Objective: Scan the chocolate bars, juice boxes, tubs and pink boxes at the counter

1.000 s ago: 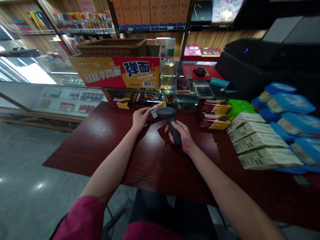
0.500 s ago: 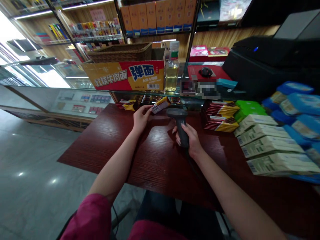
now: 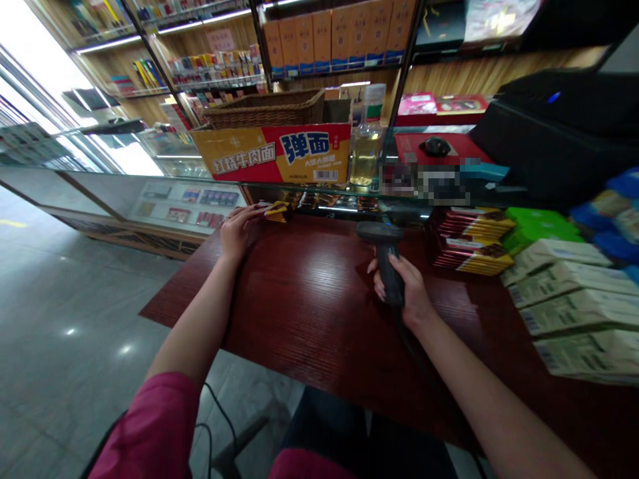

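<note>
My left hand reaches to the back left of the dark wooden counter. Its fingers are closed on a red-and-yellow snack packet at the small stack of snack packets; the fingers partly cover it. In my right hand is a black barcode scanner, gripped by its handle, its head raised toward the counter's back edge and its cable trailing down along my forearm. A taller stack of red-and-yellow snack packets stands to the right of the scanner.
Pale boxes and a green package line the counter's right side. A glass shelf at the back holds a noodle carton, a bottle of yellow liquid and a computer mouse.
My left hand has carried a packet from in front of the scanner leftward to the small stack. The right hand still holds the scanner up. The view has shifted somewhat to the left.
</note>
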{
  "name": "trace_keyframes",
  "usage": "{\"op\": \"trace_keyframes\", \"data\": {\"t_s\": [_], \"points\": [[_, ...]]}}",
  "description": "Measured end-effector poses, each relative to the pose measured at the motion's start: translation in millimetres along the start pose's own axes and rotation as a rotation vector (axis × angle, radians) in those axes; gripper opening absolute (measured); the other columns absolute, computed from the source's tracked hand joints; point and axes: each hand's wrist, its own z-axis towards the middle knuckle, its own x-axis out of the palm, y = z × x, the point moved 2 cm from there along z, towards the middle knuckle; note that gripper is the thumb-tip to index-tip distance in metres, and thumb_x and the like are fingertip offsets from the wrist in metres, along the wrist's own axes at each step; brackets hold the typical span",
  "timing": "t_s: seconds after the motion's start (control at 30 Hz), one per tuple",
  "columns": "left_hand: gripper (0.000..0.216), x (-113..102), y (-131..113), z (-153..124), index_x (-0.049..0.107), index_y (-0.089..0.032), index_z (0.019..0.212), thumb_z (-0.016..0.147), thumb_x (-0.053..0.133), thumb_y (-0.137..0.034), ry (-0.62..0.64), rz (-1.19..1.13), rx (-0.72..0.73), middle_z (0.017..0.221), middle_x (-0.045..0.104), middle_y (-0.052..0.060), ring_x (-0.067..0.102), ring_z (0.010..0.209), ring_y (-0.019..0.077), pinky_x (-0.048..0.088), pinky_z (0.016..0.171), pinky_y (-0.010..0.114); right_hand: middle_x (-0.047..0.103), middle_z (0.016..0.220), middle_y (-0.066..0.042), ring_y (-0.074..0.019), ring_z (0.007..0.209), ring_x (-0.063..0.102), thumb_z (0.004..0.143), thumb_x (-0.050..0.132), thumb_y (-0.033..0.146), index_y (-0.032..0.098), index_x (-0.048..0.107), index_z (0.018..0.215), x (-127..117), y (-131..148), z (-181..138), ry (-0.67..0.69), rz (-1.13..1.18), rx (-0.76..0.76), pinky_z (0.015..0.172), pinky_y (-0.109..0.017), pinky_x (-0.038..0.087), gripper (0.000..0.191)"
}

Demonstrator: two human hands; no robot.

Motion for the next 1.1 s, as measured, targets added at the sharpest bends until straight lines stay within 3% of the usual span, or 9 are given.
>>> {"op": "trace_keyframes", "data": {"t_s": [0.17, 0.33, 0.4, 0.57, 0.7, 0.87, 1.0, 1.1], "points": [[0.038, 10, 24, 7, 0.077, -0.029, 0.132, 0.104, 0.052, -0.029, 0.152, 0.169, -0.091, 0.141, 0.074, 0.005, 0.06, 0.142, 0.0274, 0.049, 0.117, 0.044, 0.072, 0.079, -0.003, -0.0082, 0.042, 0.051, 0.08, 0.08, 0.052, 0.018, 0.068, 0.091, 0, 1, 0, -0.007, -0.019, 0.029, 0.034, -0.021, 0.041, 0.038], [0.064, 15, 14, 7, 0.051, -0.03, 0.16, 0.097, 0.054, -0.02, 0.265, 0.374, -0.175, 0.173, 0.038, 0.006, 0.03, 0.163, 0.0375, 0.034, 0.125, 0.061, 0.072, 0.082, -0.003, -0.0092, 0.044, 0.052, 0.081, 0.08, 0.05, 0.019, 0.069, 0.101, 2, 0, 0, 0.004, -0.053, 0.053, 0.034, -0.021, 0.043, 0.039], [0.072, 13, 4, 6, 0.041, -0.031, 0.166, 0.096, 0.053, -0.018, 0.27, 0.378, -0.158, 0.177, 0.031, 0.005, 0.026, 0.164, 0.0363, 0.03, 0.127, 0.061, 0.072, 0.083, -0.003, -0.01, 0.046, 0.053, 0.082, 0.08, 0.05, 0.019, 0.069, 0.103, 2, 0, -1, 0.01, -0.064, 0.056, 0.035, -0.022, 0.043, 0.039], [0.064, 16, -16, 1, 0.047, -0.033, 0.162, 0.099, 0.046, -0.019, 0.341, 0.273, -0.026, 0.168, 0.048, 0.003, 0.041, 0.159, 0.0246, 0.028, 0.129, 0.051, 0.071, 0.084, -0.004, -0.0103, 0.045, 0.053, 0.083, 0.078, 0.047, 0.019, 0.069, 0.105, 2, 0, -1, -0.004, -0.063, 0.051, 0.034, -0.022, 0.042, 0.038], [0.066, 26, -15, -2, 0.045, -0.032, 0.163, 0.098, 0.052, -0.022, 0.431, 0.284, -0.035, 0.173, 0.039, 0.003, 0.039, 0.16, 0.0252, 0.028, 0.129, 0.053, 0.072, 0.083, -0.004, -0.0098, 0.045, 0.052, 0.084, 0.077, 0.047, 0.018, 0.069, 0.105, 1, 1, -1, -0.011, -0.052, 0.044, 0.035, -0.022, 0.043, 0.036], [0.066, 24, -14, -4, 0.044, -0.028, 0.164, 0.099, 0.049, -0.022, 0.401, 0.319, -0.027, 0.173, 0.04, 0.006, 0.037, 0.161, 0.0258, 0.027, 0.129, 0.053, 0.073, 0.082, -0.004, -0.0092, 0.042, 0.052, 0.083, 0.078, 0.051, 0.018, 0.069, 0.098, 1, 0, 0, 0.007, -0.043, 0.006, 0.033, -0.022, 0.042, 0.037], [0.061, 23, -46, -10, 0.047, -0.027, 0.162, 0.102, 0.044, -0.021, 0.302, 0.29, 0.041, 0.17, 0.045, 0.009, 0.048, 0.154, 0.0274, 0.031, 0.126, 0.05, 0.074, 0.08, -0.002, -0.009, 0.042, 0.053, 0.08, 0.081, 0.05, 0.02, 0.066, 0.089, -5, 7, 0, -0.051, -0.052, -0.118, 0.034, -0.022, 0.043, 0.035], [0.057, 40, -102, -20, 0.05, -0.028, 0.161, 0.104, 0.043, -0.023, 0.321, 0.196, 0.152, 0.167, 0.05, 0.008, 0.053, 0.149, 0.0272, 0.038, 0.121, 0.048, 0.074, 0.079, 0.0, -0.0083, 0.041, 0.053, 0.081, 0.081, 0.05, 0.021, 0.063, 0.088, -22, 21, -6, -0.149, -0.041, -0.266, 0.034, -0.021, 0.043, 0.035]]}}
